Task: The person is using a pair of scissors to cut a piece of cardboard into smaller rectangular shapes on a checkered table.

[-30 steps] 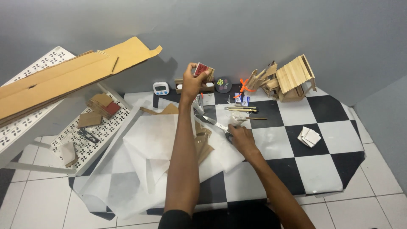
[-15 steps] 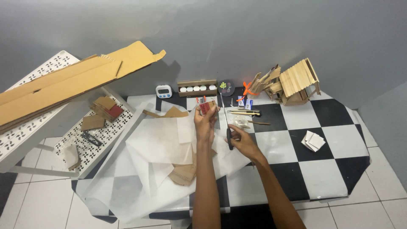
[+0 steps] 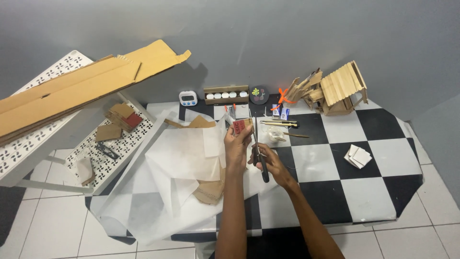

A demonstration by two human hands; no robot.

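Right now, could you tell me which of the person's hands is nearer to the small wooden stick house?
Right. The right hand, holding scissors, sits on the side of the stick house; the left hand is farther left.

We look down on a black-and-white checkered table [image 3: 335, 163]. Our left hand [image 3: 238, 146] holds a small cardboard piece [image 3: 242, 126] with a red face upright above the white paper sheets [image 3: 182, 158]. Our right hand [image 3: 269, 160] grips dark-handled scissors [image 3: 258, 156], blades pointing up just beside the piece. A popsicle-stick house [image 3: 340, 88] stands at the far edge, a small timer [image 3: 188, 98] by the wall, and long cardboard [image 3: 72, 91] lies on the white rack [image 3: 28, 153] to the left.
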